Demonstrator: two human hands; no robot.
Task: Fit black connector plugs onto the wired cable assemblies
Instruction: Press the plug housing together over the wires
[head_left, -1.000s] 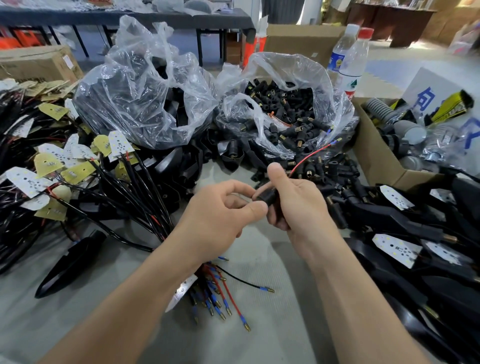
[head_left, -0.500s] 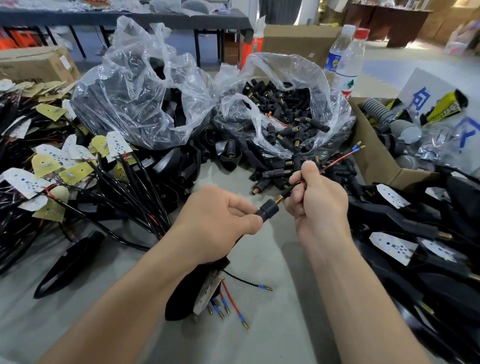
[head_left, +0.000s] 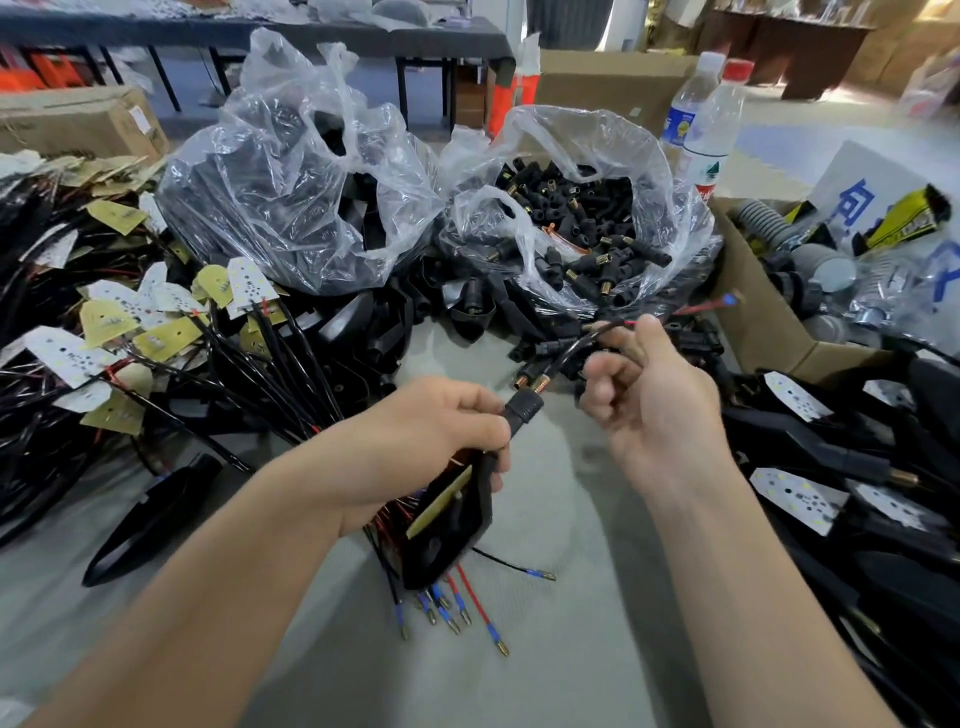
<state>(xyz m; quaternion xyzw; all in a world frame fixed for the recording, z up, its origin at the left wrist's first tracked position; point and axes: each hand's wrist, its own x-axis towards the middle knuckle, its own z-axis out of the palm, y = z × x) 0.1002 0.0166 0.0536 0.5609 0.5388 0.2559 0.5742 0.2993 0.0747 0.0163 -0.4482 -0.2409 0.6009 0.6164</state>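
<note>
As left hand (head_left: 431, 436) grips plug (head_left: 523, 410), cable (head_left: 569, 353) pinched

You're at a small assembly workshop bench: clear bags (head_left: 301, 208) of black parts at upper centre, heaps of wired LED boards (head_left: 67, 353) at left, a cardboard carton (head_left: 750, 317) at right.

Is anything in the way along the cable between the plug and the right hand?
Nothing visible. The cable runs free from the black plug in the left hand to the right hand.
</note>
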